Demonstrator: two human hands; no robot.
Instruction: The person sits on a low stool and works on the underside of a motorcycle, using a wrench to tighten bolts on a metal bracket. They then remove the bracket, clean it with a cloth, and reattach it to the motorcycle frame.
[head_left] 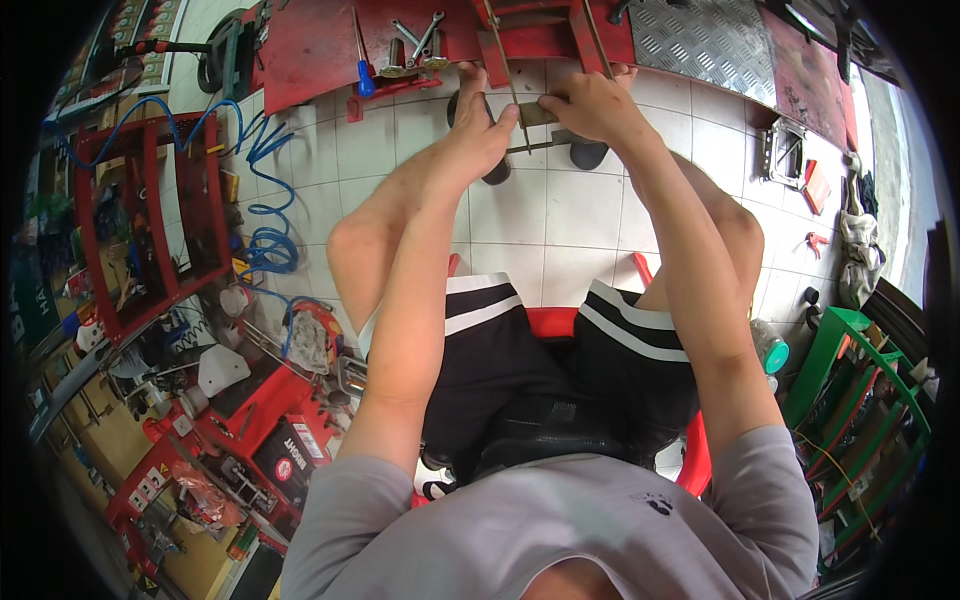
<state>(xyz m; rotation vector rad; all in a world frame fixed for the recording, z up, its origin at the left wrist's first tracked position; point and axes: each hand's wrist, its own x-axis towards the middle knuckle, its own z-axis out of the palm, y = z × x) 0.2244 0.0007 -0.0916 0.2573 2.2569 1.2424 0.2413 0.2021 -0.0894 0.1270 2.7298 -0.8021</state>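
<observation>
Out in front of my knees, a thin brownish metal frame (507, 68) with long narrow bars reaches from the red workbench toward me. My left hand (480, 140) is closed at its left bar, thumb pointing forward along it. Just right of that bar, my right hand (592, 108) pinches a small brownish-tan piece (540, 113), which looks like a folded pad or sandpaper. The piece lies against or very near the bar; contact is hard to tell. My right fingers are partly hidden under the hand. A short crosspiece (540, 147) shows below the hands.
On the red bench (310, 50) lie a blue-handled screwdriver (365, 78), wrenches (428, 38) and metal cylinders. A patterned metal plate (700, 50) covers its right part. A blue coiled hose (270, 250) hangs by a red rack (150, 230) at left. A green rack (830, 360) stands at right.
</observation>
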